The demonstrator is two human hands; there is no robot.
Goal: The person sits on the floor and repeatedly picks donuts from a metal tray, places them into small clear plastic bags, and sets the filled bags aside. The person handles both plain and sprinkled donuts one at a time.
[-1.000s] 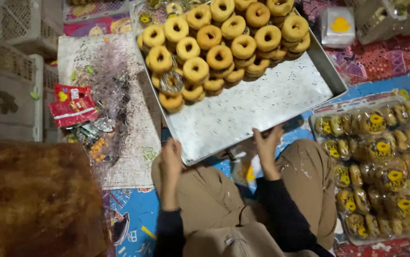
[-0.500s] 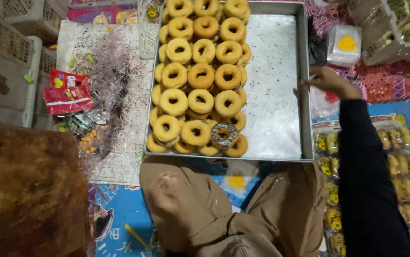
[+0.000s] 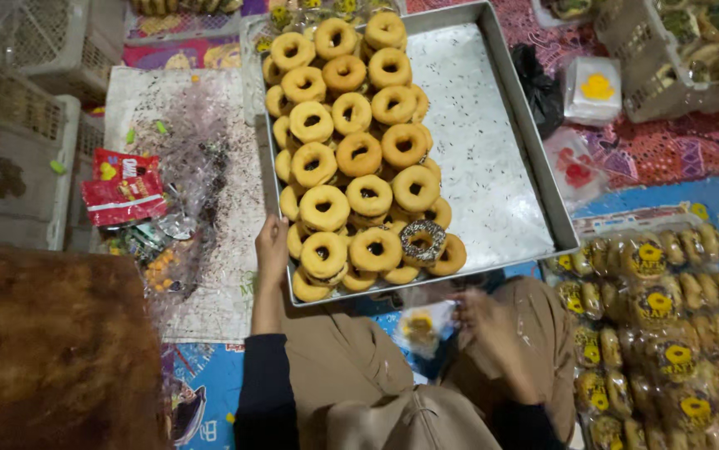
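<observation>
A large metal tray (image 3: 493, 150) lies on the floor in front of my knees. Its left half is piled with several ring doughnuts (image 3: 351, 158), and one doughnut topped with dark sprinkles (image 3: 422, 240) sits near the front. The right half of the tray is bare. My left hand (image 3: 272, 250) grips the tray's left rim near the front corner. My right hand (image 3: 493, 333) is low over my lap, blurred. Its fingers are closed on the edge of a clear plastic bag with a yellow mark (image 3: 422, 327).
Bagged doughnuts (image 3: 659, 317) lie in rows at the right. White plastic crates (image 3: 17, 167) stand at the left and another crate (image 3: 684, 58) at top right. A red packet (image 3: 122, 187) and crumpled clear wrap (image 3: 188, 167) lie left of the tray. A brown surface (image 3: 51, 358) fills the lower left.
My right hand has left the tray's right edge and come back to my lap at the plastic bag. My left hand now holds the tray's left rim. The view has shifted slightly.
</observation>
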